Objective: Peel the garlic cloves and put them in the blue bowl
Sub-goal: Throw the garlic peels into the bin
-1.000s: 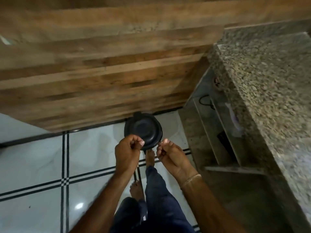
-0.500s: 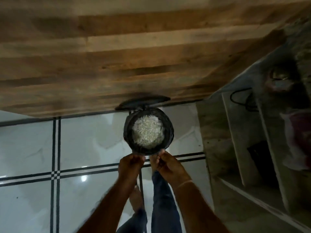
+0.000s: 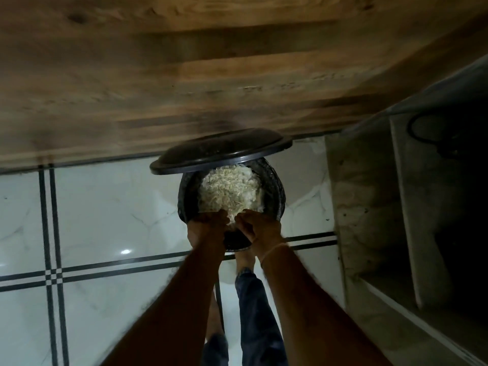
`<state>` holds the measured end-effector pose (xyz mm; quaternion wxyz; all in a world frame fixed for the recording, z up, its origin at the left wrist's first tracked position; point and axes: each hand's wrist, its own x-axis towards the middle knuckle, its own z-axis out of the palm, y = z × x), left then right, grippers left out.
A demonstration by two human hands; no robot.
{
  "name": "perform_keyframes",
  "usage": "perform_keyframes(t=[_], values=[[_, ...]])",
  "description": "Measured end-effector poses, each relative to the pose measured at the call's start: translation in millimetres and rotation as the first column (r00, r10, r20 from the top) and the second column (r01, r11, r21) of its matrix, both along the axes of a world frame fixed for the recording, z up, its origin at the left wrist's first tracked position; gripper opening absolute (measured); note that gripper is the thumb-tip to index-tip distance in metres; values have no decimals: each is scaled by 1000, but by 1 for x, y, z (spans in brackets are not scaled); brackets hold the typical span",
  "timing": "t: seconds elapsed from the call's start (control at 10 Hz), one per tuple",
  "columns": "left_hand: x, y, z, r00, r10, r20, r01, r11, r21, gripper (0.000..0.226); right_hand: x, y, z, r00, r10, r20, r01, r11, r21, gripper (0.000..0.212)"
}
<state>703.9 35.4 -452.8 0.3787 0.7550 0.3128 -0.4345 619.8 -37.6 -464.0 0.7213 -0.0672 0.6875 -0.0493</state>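
Left hand [image 3: 208, 225]: over the near rim of the bin, back turned up, fingers bunched and curled down toward the peel; tips hidden, so cannot tell whether anything is held.
Right hand [image 3: 257, 225]: just beside the left, almost knuckle to knuckle, over the same near rim; fingers curled down likewise, contents impossible to make out.
Thread [image 3: 272, 249]: thin pale band round the right wrist.
Bin [image 3: 274, 191]: black, round, standing on the floor at the foot of the wood panel, centre of the scene.
Lid [image 3: 219, 151]: black, raised and tilted back at the far side, still over the far rim, leaving the mouth open.
Peel [image 3: 227, 188]: pale, papery garlic scraps heaped high inside the bin, reaching right up to the fingertips of both hands.
Floor [image 3: 105, 207]: glossy white tile crossed by paired dark lines, a bright glint to the near left of the bin.
Wood panel [image 3: 184, 75]: brown grained boards filling the far half.
Shelves [image 3: 369, 207]: pale stone unit on the right, dark inside, a looped black cable [image 3: 422, 133] at the far end.
Foot [image 3: 244, 260]: bare, at the near base of the bin, below the right hand.
Trousers [image 3: 253, 313]: dark blue, between the two forearms.
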Motion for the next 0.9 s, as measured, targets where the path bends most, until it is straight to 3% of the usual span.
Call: perform_keyframes(t=[0.1, 0.4, 0.5, 0.6, 0.7, 0.8, 0.9], values=[[1, -4, -9, 998, 66, 20, -65, 997, -36, 12, 11, -1, -3, 994, 59, -87, -63, 997, -44, 13], [2, -19, -2, 991, -94, 92, 98, 994, -44, 18, 19, -5, 12, 963, 267, -28, -266, 963, 45, 27], [-12, -21, 4, 965, -255, 59, 260, 960, -101, 41, 32, -4, 33, 965, 242, 102, -242, 970, -5, 29], [-7, -12, 5, 963, -250, -95, 241, 966, -95, 39, 40, -6, 34, 979, 170, 109, -158, 981, -113, 49], [-5, -18, 25, 970, -114, -217, 53, 963, -266, 34, 42, 15, 43, 926, 374, 55, -369, 926, -79, 75], [-16, -16, 41, 953, -290, -84, 257, 926, -277, 44, 20, 3, 55, 918, 345, -197, -366, 927, -85, 70], [-13, 19, 17, 845, -535, 21, 535, 842, -65, 79, 5, -6, 99, 939, -178, 294, 190, 982, -9, 77]])
